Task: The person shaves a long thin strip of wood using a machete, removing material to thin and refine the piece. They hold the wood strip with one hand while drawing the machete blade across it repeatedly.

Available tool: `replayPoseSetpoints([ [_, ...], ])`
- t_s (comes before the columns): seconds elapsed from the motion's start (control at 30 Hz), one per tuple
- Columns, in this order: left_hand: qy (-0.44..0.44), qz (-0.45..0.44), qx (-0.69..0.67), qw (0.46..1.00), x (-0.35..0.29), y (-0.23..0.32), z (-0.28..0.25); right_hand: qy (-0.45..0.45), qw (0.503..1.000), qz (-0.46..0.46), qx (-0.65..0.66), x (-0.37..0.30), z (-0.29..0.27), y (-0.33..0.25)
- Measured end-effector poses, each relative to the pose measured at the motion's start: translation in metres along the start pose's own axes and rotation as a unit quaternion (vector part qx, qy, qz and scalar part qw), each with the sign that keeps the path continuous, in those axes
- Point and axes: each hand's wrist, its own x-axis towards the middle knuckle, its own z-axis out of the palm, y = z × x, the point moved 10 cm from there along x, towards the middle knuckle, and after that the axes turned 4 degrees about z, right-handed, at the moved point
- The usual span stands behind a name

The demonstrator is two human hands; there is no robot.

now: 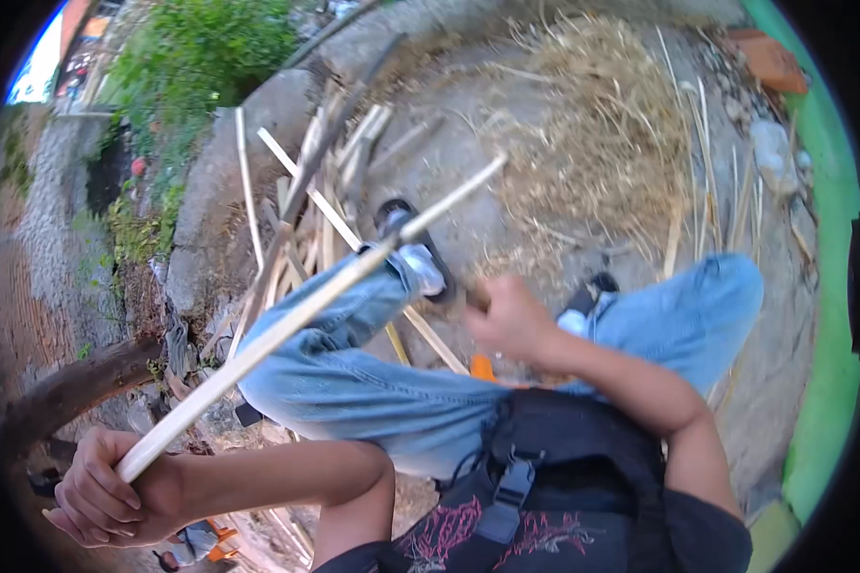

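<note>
The left hand [115,492] is wrapped round the near end of a long pale wooden strip [287,329], which slants away from it across the left leg of the jeans [382,396], its far tip beyond the right hand [514,320]. That right hand is closed on a short brown object [479,298]; from here it's too blurred for me to say what kind. Ahead of the left hand more wooden strips [361,136] lie crossed in a loose heap, and past the right hand there's a mound of pale shavings [602,124]. What would worry me is the strip being held at one end only: a knock on its far part could twist it in the left hand, and if the brown object were sharp, a slip might catch the leg beneath
</note>
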Motion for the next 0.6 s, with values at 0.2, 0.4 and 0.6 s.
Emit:
replayPoseSetpoints([
  [0.2, 0.037, 0.020, -0.075, 0.996, -0.008, -0.016, -0.007, 0.091, 0.983, 0.136, -0.078, 0.034, -0.043, 0.167],
  [0.4, 0.019, 0.038, -0.056, 0.998, -0.006, -0.008, 0.026, -0.006, 0.997, -0.005, -0.080, 0.001, -0.009, 0.029],
  [0.6, 0.020, 0.031, -0.047, 0.998, -0.006, -0.011, 0.026, 0.069, 0.979, 0.161, -0.106, 0.042, -0.048, 0.151],
])
